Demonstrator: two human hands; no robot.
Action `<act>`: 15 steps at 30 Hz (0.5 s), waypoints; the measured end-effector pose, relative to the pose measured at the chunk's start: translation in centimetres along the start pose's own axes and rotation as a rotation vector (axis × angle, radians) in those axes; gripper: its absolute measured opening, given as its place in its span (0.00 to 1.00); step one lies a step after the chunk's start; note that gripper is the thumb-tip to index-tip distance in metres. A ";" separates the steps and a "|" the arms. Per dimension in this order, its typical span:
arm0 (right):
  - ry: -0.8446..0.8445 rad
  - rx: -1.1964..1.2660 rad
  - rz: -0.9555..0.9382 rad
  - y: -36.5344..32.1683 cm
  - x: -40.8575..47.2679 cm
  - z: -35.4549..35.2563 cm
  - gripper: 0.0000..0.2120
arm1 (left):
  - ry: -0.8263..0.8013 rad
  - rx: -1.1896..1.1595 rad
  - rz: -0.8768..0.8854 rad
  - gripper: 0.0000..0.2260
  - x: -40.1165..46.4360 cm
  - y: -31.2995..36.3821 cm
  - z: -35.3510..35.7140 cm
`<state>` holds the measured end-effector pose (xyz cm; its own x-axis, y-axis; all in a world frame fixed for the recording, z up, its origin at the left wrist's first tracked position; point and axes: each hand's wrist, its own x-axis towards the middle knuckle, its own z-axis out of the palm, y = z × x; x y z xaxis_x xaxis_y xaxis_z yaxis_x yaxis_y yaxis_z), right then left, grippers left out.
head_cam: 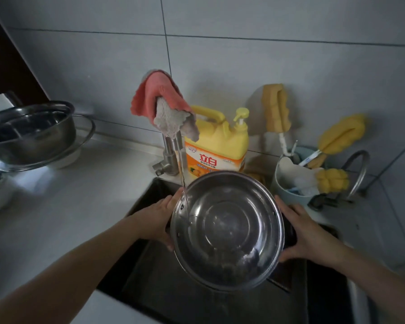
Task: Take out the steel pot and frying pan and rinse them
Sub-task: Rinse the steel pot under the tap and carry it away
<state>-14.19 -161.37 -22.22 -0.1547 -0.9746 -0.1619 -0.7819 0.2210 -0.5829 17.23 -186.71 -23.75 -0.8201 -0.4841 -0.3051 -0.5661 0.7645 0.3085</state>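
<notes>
Head view: left hand (158,220) and right hand (306,235) grip steel pot (227,230) under faucet (173,155) stream above sink (154,277).

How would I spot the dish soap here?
Find the tap behind the sink, draped with a pink cloth. Just right of it stands the soap jug: the only yellow bottle, with a handle, pump top and orange label.

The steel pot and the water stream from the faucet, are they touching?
Touching. The head view shows the water stream landing on the steel pot inside its left rim and running down the wall.
</notes>
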 end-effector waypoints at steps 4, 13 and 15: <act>-0.057 0.054 -0.017 -0.6 0.0 -0.4 0.68 | -0.101 -0.008 0.032 0.68 -0.4 -0.6 -0.8; -0.322 0.226 0.048 -1.0 0.8 0.7 0.61 | -0.454 -0.032 0.013 0.67 -2.7 -0.3 -6.7; -0.385 0.287 0.086 -1.7 0.9 1.8 0.61 | -0.541 -0.024 -0.043 0.57 -3.2 0.1 -9.1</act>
<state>-11.92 -162.60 -22.78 0.0654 -0.8802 -0.4700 -0.5692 0.3540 -0.7421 19.07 -189.00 -14.52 -0.6392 -0.2215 -0.7364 -0.6054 0.7355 0.3043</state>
